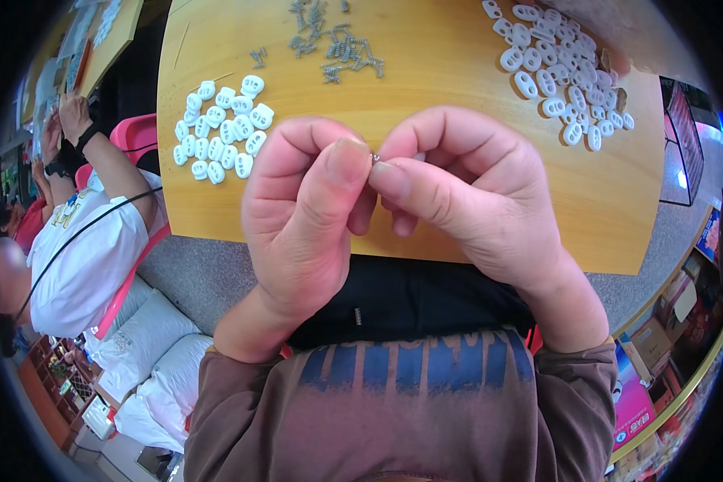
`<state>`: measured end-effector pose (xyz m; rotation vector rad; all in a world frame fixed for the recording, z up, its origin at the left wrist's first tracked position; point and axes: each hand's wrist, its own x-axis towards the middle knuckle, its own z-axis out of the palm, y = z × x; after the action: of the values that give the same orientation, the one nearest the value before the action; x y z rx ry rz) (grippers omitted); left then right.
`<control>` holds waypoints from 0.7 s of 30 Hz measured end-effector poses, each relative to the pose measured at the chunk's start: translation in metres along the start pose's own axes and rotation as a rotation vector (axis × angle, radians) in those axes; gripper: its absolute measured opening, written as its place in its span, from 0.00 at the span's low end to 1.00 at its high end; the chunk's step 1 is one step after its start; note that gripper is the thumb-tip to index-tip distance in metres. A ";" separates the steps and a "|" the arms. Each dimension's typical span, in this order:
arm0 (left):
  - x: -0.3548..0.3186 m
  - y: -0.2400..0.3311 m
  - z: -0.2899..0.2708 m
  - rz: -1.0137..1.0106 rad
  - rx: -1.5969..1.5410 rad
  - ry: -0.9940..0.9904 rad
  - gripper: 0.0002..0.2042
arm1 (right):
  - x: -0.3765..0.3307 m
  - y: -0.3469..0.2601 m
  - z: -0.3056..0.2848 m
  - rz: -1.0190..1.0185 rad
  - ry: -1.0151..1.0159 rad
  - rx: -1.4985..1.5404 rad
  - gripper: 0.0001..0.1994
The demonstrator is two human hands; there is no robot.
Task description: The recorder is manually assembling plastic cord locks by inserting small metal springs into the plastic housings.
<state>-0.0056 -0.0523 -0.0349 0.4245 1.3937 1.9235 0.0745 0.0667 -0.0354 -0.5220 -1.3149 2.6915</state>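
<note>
My left hand [305, 201] and my right hand [482, 193] meet above the near part of the table, thumbs and forefingers pinched together. Between their tips shows a tiny shiny bit of metal spring [375, 158], mostly covered by the fingers. At the back of the table lies a loose heap of small metal springs [345, 50]. Left of my left hand are several white plastic cord locks [242, 127]. Beyond my right hand spreads a pile of white oval plastic pieces [546, 53] with two holes each. One more spring [358, 316] rests on my dark-clothed lap.
The wooden table [426, 48] ends just in front of my lap. At left, a person in a white shirt [96, 265] sits on a pink chair [136, 132] by another table. White sacks [157, 345] stand on the floor there; cardboard boxes [651, 341] are at right.
</note>
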 end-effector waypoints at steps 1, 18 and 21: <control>0.001 0.000 0.001 0.000 0.003 0.001 0.05 | 0.001 -0.001 0.000 0.040 0.005 0.036 0.05; 0.058 -0.003 -0.016 0.356 1.347 0.063 0.03 | -0.003 0.003 -0.002 -0.002 -0.004 -0.076 0.02; 0.060 -0.007 -0.016 0.425 1.445 0.080 0.03 | -0.001 0.007 -0.004 -0.001 -0.021 -0.076 0.02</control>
<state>-0.0549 -0.0194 -0.0557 1.3625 2.7314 0.8341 0.0777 0.0653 -0.0427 -0.5016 -1.4275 2.6621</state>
